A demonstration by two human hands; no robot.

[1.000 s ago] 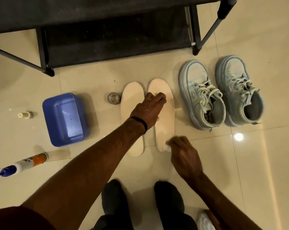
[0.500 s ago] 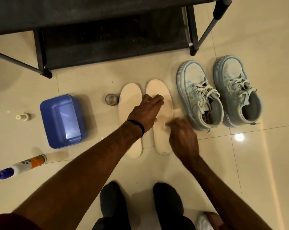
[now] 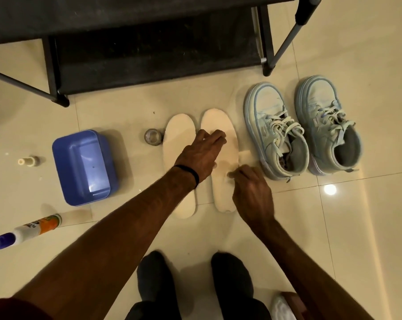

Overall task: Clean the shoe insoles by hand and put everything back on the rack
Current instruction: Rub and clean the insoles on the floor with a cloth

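Left hand: my left hand (image 3: 201, 153) presses fingers flat on the right insole (image 3: 220, 135).
Right hand: my right hand (image 3: 250, 192) rubs its near half, fingers curled; what they pinch, I cannot tell.
Left insole: the left insole (image 3: 178, 135) lies beside it.
Shoes: the shoes (image 3: 276, 135) stand right.

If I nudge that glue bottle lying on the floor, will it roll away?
Probably. The glue bottle lies on its side on glossy tile, and its body looks round, so it should roll easily. The tapered blue nozzle would likely curve its path. It looks small and light.
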